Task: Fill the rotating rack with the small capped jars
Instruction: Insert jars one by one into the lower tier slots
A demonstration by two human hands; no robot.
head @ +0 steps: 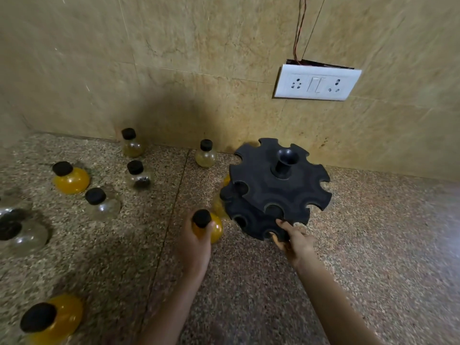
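A black two-tier rotating rack (278, 192) with notched edges and a centre post stands on the speckled counter near the wall. My right hand (292, 239) grips the rim of its lower tier at the front. My left hand (199, 237) holds a yellow jar with a black cap (207, 226) just left of the rack. Behind the rack's left edge, parts of yellow jars (219, 205) show in the lower tier. Several more capped jars stand loose to the left, among them a yellow jar (71, 178) and a clear jar (102, 204).
The tiled wall rises right behind the rack, with a white socket plate (316, 83) and a hanging wire above it. Two jars (205, 154) stand against the wall. More jars crowd the left edge (22, 235) and the near left corner (52, 317).
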